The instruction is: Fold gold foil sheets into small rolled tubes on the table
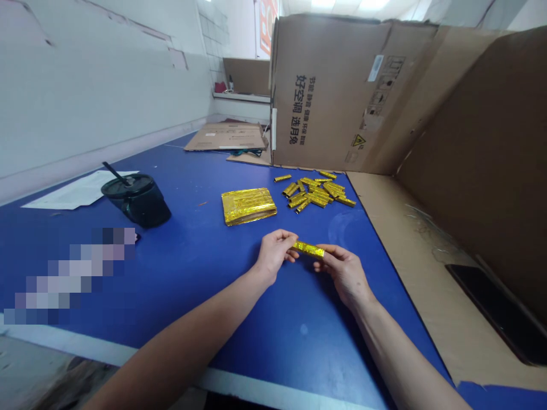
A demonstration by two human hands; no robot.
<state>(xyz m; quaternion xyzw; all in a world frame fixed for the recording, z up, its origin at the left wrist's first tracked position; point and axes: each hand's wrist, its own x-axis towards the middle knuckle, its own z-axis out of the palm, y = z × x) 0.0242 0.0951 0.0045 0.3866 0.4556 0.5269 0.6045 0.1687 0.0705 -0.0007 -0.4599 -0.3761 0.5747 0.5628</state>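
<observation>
A: Nearest first. What are the hands doing?

B: Two bare hands over the blue table, apart, bridged by one gold strip. Left hand pinches its left end, thumb on the near side; right hand grips its right end between thumb and fingers. Strip roughly level, slight dip to the right.

A: To the right?

B: Black slab, flat, on a strip of brown cardboard beside the blue surface. Kind of object: cannot tell.

A: Left side?

B: A pixelated patch masks whatever lies there. Beyond it, a dark teal cup, lidded, straw slanting up to the left. White paper flat behind the cup, partly covered by it in this view.

A: Past the hands?

B: Gold foil packet, flat, crinkled, just beyond the left hand. Right of it, a loose pile of gold pieces, short and narrow, some overlapping; one sits slightly off at the left.

A: Far ground?

B: Flattened cardboard at the back of the table. Large carton standing to its right, printed with Chinese characters and a yellow warning triangle. Pale wall along the left.
</observation>
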